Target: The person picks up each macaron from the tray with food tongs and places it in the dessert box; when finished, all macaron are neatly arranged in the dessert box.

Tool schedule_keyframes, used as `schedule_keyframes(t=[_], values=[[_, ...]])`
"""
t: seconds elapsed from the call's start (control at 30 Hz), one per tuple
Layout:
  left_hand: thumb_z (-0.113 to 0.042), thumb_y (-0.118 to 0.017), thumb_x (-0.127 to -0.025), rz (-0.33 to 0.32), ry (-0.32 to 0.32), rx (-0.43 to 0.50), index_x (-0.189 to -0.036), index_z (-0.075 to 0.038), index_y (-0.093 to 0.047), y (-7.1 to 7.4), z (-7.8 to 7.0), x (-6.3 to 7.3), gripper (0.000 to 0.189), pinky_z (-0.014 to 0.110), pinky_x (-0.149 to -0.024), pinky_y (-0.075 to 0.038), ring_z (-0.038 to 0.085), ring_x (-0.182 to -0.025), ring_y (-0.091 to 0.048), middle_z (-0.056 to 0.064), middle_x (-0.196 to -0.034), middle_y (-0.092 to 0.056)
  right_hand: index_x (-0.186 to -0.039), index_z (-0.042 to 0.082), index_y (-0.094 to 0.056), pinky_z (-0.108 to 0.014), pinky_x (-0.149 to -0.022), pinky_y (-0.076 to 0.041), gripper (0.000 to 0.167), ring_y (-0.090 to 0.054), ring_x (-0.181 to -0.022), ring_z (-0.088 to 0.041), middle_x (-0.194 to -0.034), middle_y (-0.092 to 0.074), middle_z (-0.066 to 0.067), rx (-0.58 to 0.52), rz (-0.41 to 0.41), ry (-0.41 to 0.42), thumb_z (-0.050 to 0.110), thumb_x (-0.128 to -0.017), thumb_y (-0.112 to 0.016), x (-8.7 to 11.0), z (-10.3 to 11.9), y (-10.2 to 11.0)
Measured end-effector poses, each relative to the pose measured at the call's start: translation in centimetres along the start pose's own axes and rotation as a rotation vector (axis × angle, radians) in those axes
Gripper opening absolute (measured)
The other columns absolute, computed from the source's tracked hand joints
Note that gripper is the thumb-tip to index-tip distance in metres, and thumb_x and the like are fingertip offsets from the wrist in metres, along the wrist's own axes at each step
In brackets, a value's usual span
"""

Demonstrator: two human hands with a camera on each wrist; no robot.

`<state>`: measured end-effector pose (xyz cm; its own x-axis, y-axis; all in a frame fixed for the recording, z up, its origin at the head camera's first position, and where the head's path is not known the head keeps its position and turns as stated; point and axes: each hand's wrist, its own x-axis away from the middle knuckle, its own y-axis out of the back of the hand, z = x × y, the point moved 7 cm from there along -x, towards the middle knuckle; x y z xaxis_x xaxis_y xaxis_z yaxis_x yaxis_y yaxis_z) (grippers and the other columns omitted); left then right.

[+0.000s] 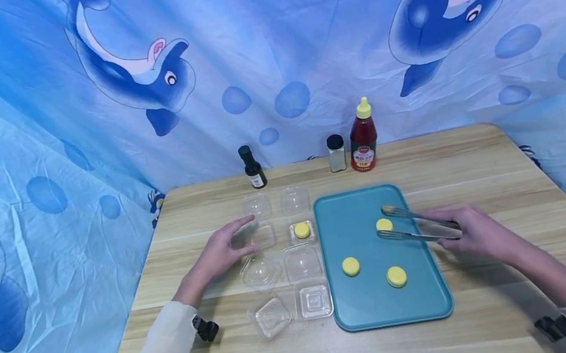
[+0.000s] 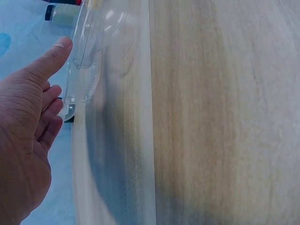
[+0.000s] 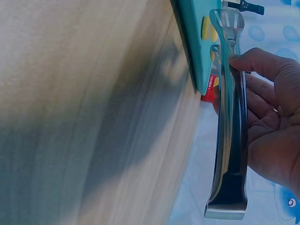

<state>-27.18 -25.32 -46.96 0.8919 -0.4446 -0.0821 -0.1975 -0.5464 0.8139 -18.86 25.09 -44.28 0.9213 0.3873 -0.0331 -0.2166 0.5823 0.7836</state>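
Right hand (image 1: 469,233) has a pair of metal tongs (image 3: 240,117), thumb and fingers pinching the arms. The tong tips sit apart over the teal tray (image 1: 372,308), with a yellow macaron (image 1: 384,225) between them near the tray's right edge. Can't tell if the tips actually touch it. Two more macarons (image 1: 396,276) lie lower on the tray, well apart from the tongs.

Left hand (image 1: 223,250) is holding nothing: fingers spread, thumb well away from the index, right beside a clear plastic box (image 1: 262,237). Can't say for sure whether it's touching. There are four of these boxes left of the tray, all flipped open, and one has a boxed macaron (image 1: 302,230) in its base.

Along the back of the wooden bench (image 1: 455,164): a small dark bottle (image 1: 254,171), a black-capped jar (image 1: 337,157) and a red sauce bottle (image 1: 362,144), with a blue dolphin curtain (image 1: 340,42) behind.
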Motion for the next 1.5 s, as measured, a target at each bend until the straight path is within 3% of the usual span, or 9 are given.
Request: schedule_keyframes(t=[0.1,0.43,0.77,1.0,1.2,1.5], values=[[-0.032,-0.088,-0.090,0.001,0.007,0.001,-0.158,-0.015,-0.051,-0.02,0.11,-0.04,0.080,0.055,-0.124,-0.035,0.034,-0.149,-0.046,0.007,-0.160,-0.052,-0.147,0.001,-0.061,-0.026,-0.057,-0.050,0.067,-0.059,-0.080,-0.022,-0.139,-0.065,-0.028,-0.011,0.001,-0.022,-0.007,-0.084,-0.083,0.24,-0.25,-0.20],[-0.027,-0.087,-0.091,0.001,0.002,-0.003,-0.157,-0.013,-0.052,-0.10,0.05,-0.08,0.076,0.055,-0.124,-0.035,0.034,-0.149,-0.046,0.008,-0.160,-0.052,-0.145,0.002,-0.063,-0.027,-0.067,-0.057,0.064,-0.065,-0.091,-0.021,-0.135,-0.068,-0.027,-0.025,-0.006,-0.009,-0.006,-0.085,-0.083,0.60,-0.63,-0.73],[-0.024,-0.088,-0.090,0.004,-0.012,0.003,-0.155,-0.009,-0.054,-0.11,0.04,-0.14,0.076,0.055,-0.124,-0.035,0.034,-0.147,-0.047,0.009,-0.158,-0.054,-0.143,0.002,-0.066,-0.026,-0.063,-0.054,0.060,-0.062,-0.083,-0.016,-0.127,-0.072,-0.024,-0.022,-0.003,-0.011,-0.006,-0.086,-0.082,0.55,-0.62,-0.78],[-0.027,-0.088,-0.089,0.005,-0.013,-0.002,-0.155,-0.012,-0.055,-0.19,0.47,-0.33,0.075,0.055,-0.123,-0.037,0.033,-0.147,-0.049,0.007,-0.157,-0.056,-0.141,0.000,-0.067,-0.025,-0.060,-0.054,0.058,-0.060,-0.079,-0.016,-0.127,-0.072,-0.024,-0.035,0.009,-0.061,-0.009,-0.085,-0.080,0.46,-0.94,-0.98],[-0.028,-0.089,-0.089,0.001,-0.024,-0.003,-0.154,-0.012,-0.057,-0.06,0.36,-0.34,0.074,0.054,-0.123,-0.037,0.032,-0.146,-0.049,0.007,-0.156,-0.057,-0.140,-0.001,-0.067,-0.025,-0.060,-0.053,0.056,-0.060,-0.075,-0.011,-0.127,-0.072,-0.025,-0.032,-0.004,-0.037,-0.008,-0.086,-0.081,0.43,-0.89,-0.91],[-0.026,-0.088,-0.089,0.010,-0.022,-0.015,-0.153,-0.013,-0.057,-0.10,0.32,-0.38,0.072,0.053,-0.123,-0.037,0.032,-0.146,-0.050,0.007,-0.156,-0.057,-0.142,0.001,-0.066,-0.025,-0.061,-0.053,0.060,-0.060,-0.078,-0.013,-0.128,-0.072,-0.024,-0.025,0.005,-0.036,-0.009,-0.085,-0.081,0.16,-0.78,-0.91]])
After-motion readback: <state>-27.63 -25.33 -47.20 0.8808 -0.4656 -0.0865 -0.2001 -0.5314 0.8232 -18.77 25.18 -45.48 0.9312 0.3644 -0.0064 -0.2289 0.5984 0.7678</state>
